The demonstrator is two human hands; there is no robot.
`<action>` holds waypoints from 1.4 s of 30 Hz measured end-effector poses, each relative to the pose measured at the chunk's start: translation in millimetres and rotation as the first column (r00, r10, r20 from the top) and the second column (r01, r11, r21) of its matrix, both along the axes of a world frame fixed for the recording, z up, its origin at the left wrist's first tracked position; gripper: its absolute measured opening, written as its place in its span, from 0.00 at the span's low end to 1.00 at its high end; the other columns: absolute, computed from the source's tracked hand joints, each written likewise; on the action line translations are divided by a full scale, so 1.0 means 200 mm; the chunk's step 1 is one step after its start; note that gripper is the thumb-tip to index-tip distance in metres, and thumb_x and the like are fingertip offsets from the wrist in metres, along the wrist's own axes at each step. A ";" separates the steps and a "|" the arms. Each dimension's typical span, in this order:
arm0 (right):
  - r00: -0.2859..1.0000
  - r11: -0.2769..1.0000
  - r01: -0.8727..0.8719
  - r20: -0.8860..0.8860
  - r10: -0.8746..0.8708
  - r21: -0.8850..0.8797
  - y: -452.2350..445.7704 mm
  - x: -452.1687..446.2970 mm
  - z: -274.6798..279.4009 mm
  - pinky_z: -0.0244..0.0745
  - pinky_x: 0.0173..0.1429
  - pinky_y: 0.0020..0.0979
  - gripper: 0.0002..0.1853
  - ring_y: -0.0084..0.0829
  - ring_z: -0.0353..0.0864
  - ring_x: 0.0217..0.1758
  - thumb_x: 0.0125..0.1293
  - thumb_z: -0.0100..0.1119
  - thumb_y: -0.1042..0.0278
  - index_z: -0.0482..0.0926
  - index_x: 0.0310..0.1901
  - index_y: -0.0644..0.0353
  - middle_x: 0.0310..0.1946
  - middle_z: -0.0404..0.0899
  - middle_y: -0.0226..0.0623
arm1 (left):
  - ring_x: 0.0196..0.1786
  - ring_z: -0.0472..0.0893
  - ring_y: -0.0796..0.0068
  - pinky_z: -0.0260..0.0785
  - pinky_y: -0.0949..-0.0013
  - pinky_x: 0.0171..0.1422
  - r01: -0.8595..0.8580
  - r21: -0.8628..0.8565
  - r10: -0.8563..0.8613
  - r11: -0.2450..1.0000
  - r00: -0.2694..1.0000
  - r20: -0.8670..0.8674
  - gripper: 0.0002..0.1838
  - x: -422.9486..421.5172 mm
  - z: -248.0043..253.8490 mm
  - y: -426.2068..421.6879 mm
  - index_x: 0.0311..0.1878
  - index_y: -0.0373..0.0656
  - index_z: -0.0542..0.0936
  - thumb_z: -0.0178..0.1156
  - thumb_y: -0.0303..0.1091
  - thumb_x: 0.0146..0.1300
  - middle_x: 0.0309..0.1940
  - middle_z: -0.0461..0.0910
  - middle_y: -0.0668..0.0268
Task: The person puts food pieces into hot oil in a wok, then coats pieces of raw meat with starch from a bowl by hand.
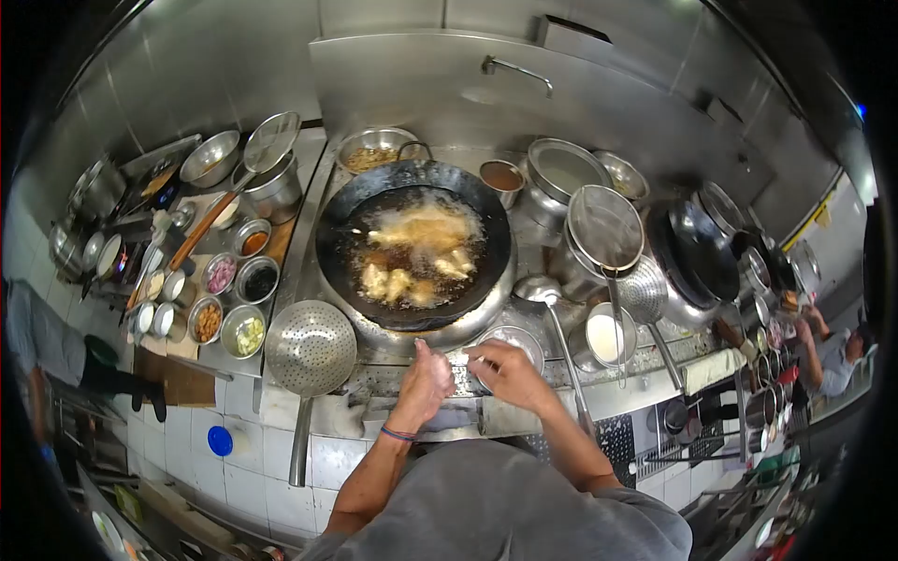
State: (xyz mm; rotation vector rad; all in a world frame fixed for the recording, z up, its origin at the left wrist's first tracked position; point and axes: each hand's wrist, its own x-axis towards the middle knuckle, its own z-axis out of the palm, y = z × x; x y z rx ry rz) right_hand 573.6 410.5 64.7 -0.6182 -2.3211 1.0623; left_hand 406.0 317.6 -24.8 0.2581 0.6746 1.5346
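Observation:
In front of me a black wok (341,201) holds bubbling dark oil. A long golden battered piece (426,227) and several smaller pale battered pieces (398,283) fry in it. My left hand (428,381) is closed, thumb up, at the wok's near edge; whatever its fingers hold, if anything, is hidden. Beside it, my right hand (512,372) has its fingers curled in a pinch, partly over a metal bowl (531,341). A small whitish bit (458,359) shows between the hands, too small to name. To the left lies a perforated strainer (311,346).
A ladle (540,290) and a mesh strainer (605,227) over a pot stand at right, near a pot of white liquid (610,338). Bowls of chopped ingredients (221,273) sit at left. Another wok (692,248) is farther right. Other people (828,360) are at the sides.

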 end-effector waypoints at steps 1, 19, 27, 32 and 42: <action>1.000 0.999 0.028 0.010 -0.028 0.045 -0.03 0.01 -0.03 0.78 0.47 0.38 0.16 0.43 0.82 0.39 0.64 0.67 0.72 0.82 0.53 0.66 0.37 0.82 0.45 | 0.33 0.74 0.73 0.68 0.66 0.37 -0.007 -0.002 0.007 1.000 0.999 -0.047 0.34 0.03 0.01 0.01 0.38 0.45 0.74 0.37 0.69 0.73 0.30 0.74 0.67; 0.999 0.997 0.023 0.039 -0.021 -0.069 0.09 0.06 -0.16 0.79 0.44 0.38 0.11 0.48 0.85 0.41 0.63 0.63 0.76 0.83 0.48 0.65 0.42 0.84 0.53 | 0.40 0.80 0.78 0.76 0.71 0.43 -0.154 -0.062 0.131 0.986 0.951 -0.280 0.14 0.17 -0.10 0.02 0.55 0.38 0.78 0.56 0.37 0.76 0.39 0.82 0.68; 0.986 0.640 -0.147 -0.162 0.035 -0.754 0.16 0.11 -0.29 0.73 0.37 0.26 0.11 0.19 0.74 0.32 0.78 0.53 0.66 0.78 0.51 0.65 0.35 0.80 0.30 | 0.35 0.77 0.80 0.73 0.71 0.40 -0.033 -0.076 0.035 0.997 0.999 0.035 0.10 0.17 -0.05 0.03 0.51 0.41 0.79 0.54 0.36 0.77 0.39 0.82 0.66; 0.989 0.687 -0.143 -0.120 0.082 -0.712 0.12 0.10 -0.32 0.71 0.35 0.24 0.11 0.18 0.71 0.30 0.79 0.50 0.66 0.77 0.52 0.64 0.33 0.77 0.27 | 0.33 0.76 0.82 0.70 0.76 0.35 -0.144 -0.081 0.102 0.986 0.917 -0.386 0.12 0.24 0.06 0.05 0.45 0.41 0.79 0.56 0.41 0.76 0.33 0.79 0.70; 0.991 0.915 0.006 -0.120 -0.059 -0.404 0.07 0.10 -0.27 0.77 0.49 0.28 0.19 0.24 0.80 0.44 0.73 0.59 0.66 0.75 0.62 0.64 0.41 0.83 0.36 | 0.29 0.74 0.85 0.66 0.77 0.31 -0.228 -0.073 0.151 0.971 0.821 -0.551 0.16 0.27 0.02 0.11 0.39 0.41 0.81 0.58 0.45 0.75 0.28 0.79 0.71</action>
